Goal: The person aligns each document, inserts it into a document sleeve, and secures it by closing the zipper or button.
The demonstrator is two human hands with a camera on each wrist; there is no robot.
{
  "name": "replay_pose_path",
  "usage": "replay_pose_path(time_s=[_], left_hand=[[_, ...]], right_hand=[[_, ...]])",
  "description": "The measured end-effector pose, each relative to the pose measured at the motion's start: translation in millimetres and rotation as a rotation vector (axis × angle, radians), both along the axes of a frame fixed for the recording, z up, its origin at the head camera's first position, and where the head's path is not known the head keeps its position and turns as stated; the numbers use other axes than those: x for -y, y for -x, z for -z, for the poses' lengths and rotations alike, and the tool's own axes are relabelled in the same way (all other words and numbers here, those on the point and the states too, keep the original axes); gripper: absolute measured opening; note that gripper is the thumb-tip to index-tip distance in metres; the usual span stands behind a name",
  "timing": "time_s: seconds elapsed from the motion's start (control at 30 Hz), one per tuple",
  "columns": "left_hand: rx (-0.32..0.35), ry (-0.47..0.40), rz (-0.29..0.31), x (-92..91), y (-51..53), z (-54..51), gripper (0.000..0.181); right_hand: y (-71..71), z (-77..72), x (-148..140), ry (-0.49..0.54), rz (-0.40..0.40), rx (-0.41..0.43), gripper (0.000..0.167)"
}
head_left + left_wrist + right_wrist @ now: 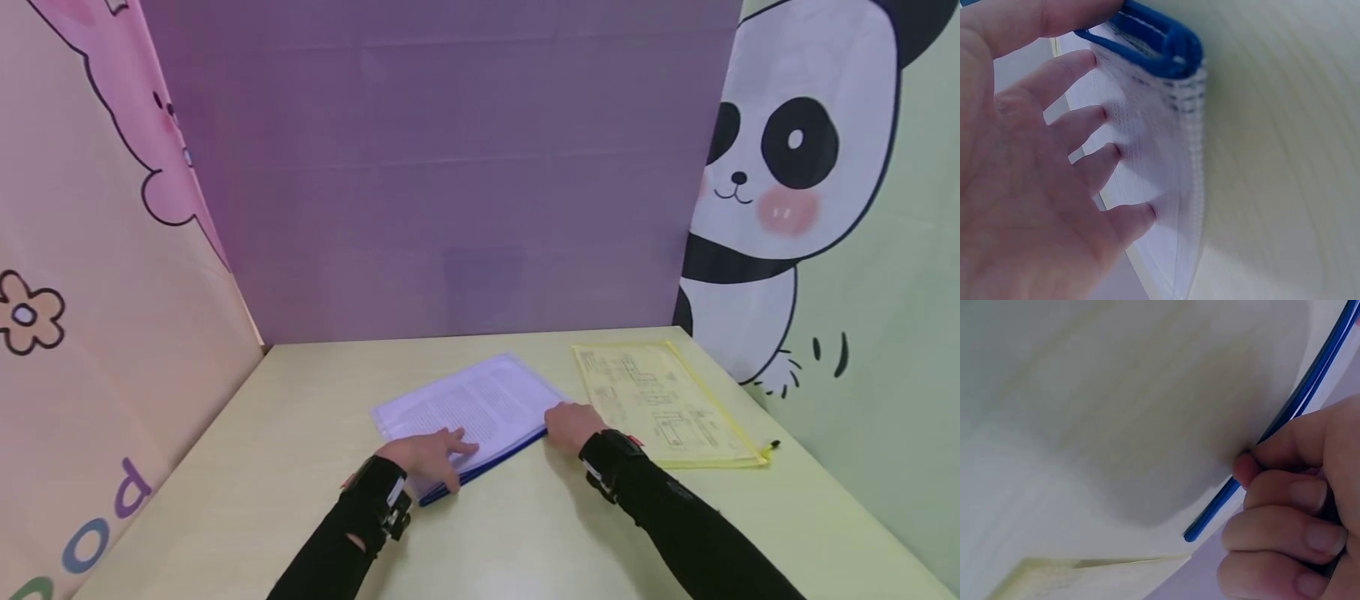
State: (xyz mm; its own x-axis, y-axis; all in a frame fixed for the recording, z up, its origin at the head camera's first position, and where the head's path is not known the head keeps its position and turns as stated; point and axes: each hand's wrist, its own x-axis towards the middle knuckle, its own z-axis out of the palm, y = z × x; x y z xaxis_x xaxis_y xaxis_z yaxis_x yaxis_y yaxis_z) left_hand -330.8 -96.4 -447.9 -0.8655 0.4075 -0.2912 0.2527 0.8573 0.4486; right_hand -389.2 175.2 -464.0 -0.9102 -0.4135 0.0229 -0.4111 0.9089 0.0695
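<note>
A clear mesh zip document pouch (480,400) with a blue zipper edge (491,464) lies at an angle on the table, printed pages showing through it. My left hand (429,455) rests on its near-left part with fingers spread. In the left wrist view, those fingertips touch the mesh, and the thumb lies by the folded blue zipper end (1179,56). At the pouch's near-right corner, my right hand (574,427) pinches the blue zipper (1213,509) between thumb and curled index finger. Whether a zip slider is in that pinch is hidden.
To the right lies a yellow-edged zip pouch (660,400) holding a page of line drawings, with a dark pull tab (775,445) at its near-right corner. A purple panel (465,183) stands behind the pale table (300,433), and printed cloth walls flank both sides.
</note>
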Motion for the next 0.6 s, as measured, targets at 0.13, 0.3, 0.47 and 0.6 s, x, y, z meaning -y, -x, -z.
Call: replay_pose_path(time_s=[0.13,0.3,0.47,0.6], left_hand=[[0.004,0.016,-0.001,-1.2,1.1,1.3,0.073],[0.012,0.006,-0.007,-1.8,2.1,3.5,0.074],[0.026,-0.012,-0.019,-2.7,1.4,5.2,0.074],[0.023,-0.013,-0.019,-3.4,2.1,6.9,0.074]], right_hand=[[2.5,1.8,-2.8,-0.001,-0.013,-0.004,0.016],[4.5,3.3,-2.4,-0.011,-0.025,-0.01,0.016],[1.1,2.6,2.9,-0.013,-0.021,0.007,0.017],[-2.5,2.3,9.7,-0.017,-0.045,0.014,0.017]])
